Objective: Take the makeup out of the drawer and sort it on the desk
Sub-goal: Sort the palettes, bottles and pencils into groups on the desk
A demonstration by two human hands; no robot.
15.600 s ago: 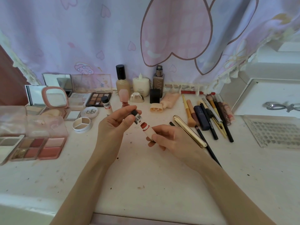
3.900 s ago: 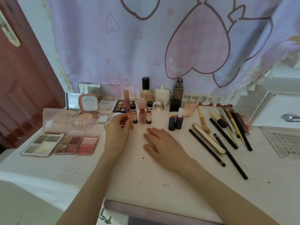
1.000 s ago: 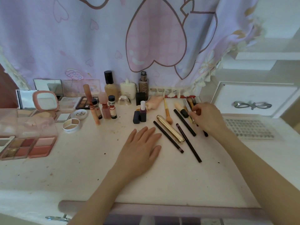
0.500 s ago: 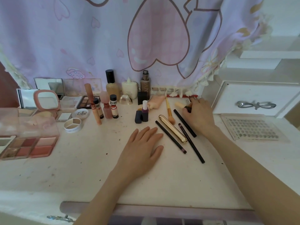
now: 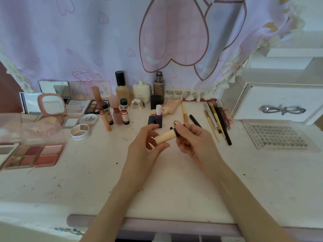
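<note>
— What have your hands got at this moment?

— My left hand (image 5: pixel 146 145) and right hand (image 5: pixel 194 138) are both raised just above the desk (image 5: pixel 174 180), sharing one cream-coloured tube (image 5: pixel 165 136). The left pinches the pale body between thumb and curled fingers (image 5: pixel 148 127). The right is wrapped round the black cap end, fingers curled tight on it. The tube lies roughly level, its cap end tilted slightly up towards the right.

— And the rest of the makeup?

— Laid out in groups along the back of the desk. Far left, the open palettes (image 5: pixel 33 156), with a pink compact mirror (image 5: pixel 51 103) standing behind them and a small round pot (image 5: pixel 80 131) beside them. Centre left, a cluster of upright little bottles (image 5: pixel 124 111) with black caps. Behind those, against the curtain (image 5: pixel 157 35), a tall foundation bottle (image 5: pixel 122 88) and a white squat bottle (image 5: pixel 141 90). Just beyond my left hand, a dark purple bottle (image 5: pixel 158 116) with a white cap stands upright.

— Brushes?

— To the right of my right hand, a row of brushes and pencils (image 5: pixel 216 119) lying nearly parallel. Beyond them, a clear tray of false lashes (image 5: pixel 277 135) in front of a white drawer unit (image 5: pixel 279 102).

— Is the cap on or off?

— I cannot tell; my right hand covers the joint.
</note>
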